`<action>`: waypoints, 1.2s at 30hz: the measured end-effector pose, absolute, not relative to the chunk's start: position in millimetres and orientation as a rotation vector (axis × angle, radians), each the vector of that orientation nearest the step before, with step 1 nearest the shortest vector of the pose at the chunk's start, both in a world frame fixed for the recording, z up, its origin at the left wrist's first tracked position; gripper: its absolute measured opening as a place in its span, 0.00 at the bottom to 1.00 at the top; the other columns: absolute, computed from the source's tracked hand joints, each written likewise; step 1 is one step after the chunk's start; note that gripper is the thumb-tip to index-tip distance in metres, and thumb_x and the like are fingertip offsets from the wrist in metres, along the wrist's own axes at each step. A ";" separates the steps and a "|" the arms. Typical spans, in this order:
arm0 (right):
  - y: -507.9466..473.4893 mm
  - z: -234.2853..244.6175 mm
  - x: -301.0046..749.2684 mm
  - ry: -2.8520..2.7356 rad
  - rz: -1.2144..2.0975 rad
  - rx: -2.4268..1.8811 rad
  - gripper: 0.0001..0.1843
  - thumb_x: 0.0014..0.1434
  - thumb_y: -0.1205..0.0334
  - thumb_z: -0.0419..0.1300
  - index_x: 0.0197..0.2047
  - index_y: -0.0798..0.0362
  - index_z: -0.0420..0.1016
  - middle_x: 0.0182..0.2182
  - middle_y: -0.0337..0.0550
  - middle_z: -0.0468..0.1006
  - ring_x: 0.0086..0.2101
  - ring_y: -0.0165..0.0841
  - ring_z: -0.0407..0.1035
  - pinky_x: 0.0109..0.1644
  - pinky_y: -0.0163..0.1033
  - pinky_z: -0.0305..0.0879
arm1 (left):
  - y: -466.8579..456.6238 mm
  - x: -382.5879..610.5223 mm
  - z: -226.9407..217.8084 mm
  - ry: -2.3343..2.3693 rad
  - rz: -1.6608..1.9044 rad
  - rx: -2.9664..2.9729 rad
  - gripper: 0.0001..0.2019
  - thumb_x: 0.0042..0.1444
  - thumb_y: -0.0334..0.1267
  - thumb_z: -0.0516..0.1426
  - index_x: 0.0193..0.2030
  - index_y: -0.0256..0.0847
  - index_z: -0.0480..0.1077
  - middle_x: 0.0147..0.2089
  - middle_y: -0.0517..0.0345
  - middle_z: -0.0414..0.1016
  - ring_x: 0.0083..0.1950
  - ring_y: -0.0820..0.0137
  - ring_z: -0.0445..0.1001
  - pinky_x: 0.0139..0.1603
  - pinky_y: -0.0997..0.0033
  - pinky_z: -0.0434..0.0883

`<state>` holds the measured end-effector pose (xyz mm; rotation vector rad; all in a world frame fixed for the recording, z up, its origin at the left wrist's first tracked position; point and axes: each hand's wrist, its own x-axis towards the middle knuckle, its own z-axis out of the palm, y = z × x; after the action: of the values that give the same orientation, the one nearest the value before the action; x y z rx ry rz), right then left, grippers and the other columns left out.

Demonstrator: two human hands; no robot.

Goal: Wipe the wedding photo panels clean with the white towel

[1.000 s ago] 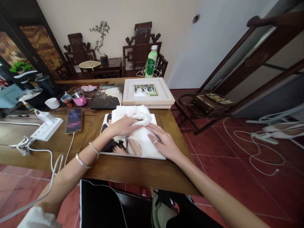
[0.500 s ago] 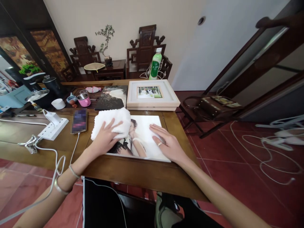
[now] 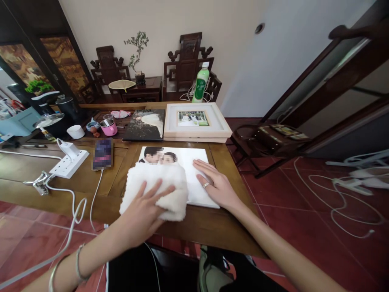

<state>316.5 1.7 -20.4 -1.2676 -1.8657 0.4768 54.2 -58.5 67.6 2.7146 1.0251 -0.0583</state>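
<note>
The left hand [image 3: 146, 211], fingers spread flat, presses a cloth [image 3: 153, 176] onto the near-left corner of the photo [image 3: 194, 164] by the near edge of the table [image 3: 194, 227], the right hand [image 3: 217, 186] lying open on its right side; the wiping seems midway.

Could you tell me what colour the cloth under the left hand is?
White; the cloth shows best in the head view.

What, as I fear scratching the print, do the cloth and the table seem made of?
The white cloth looks like fluffy terry or fleece: thick nap, rounded folds. The table looks like varnished brown wood: grain lines, panel joints, soft sheen.
</note>
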 end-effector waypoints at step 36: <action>2.0 -21.1 315.7 -1.825 0.491 -1.240 0.21 0.63 0.59 0.54 0.58 0.47 0.72 0.58 0.45 0.72 0.60 0.41 0.63 0.66 0.57 0.56 | -62.3 23.7 87.2 0.960 -0.203 2.789 0.15 0.62 0.28 0.52 0.49 0.49 0.74 0.72 0.65 0.49 0.73 0.57 0.47 0.68 0.51 0.59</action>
<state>315.7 2.0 -21.1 -1.2398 -1.8252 0.4909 23.7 -62.3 87.2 2.7888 0.9595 -0.2028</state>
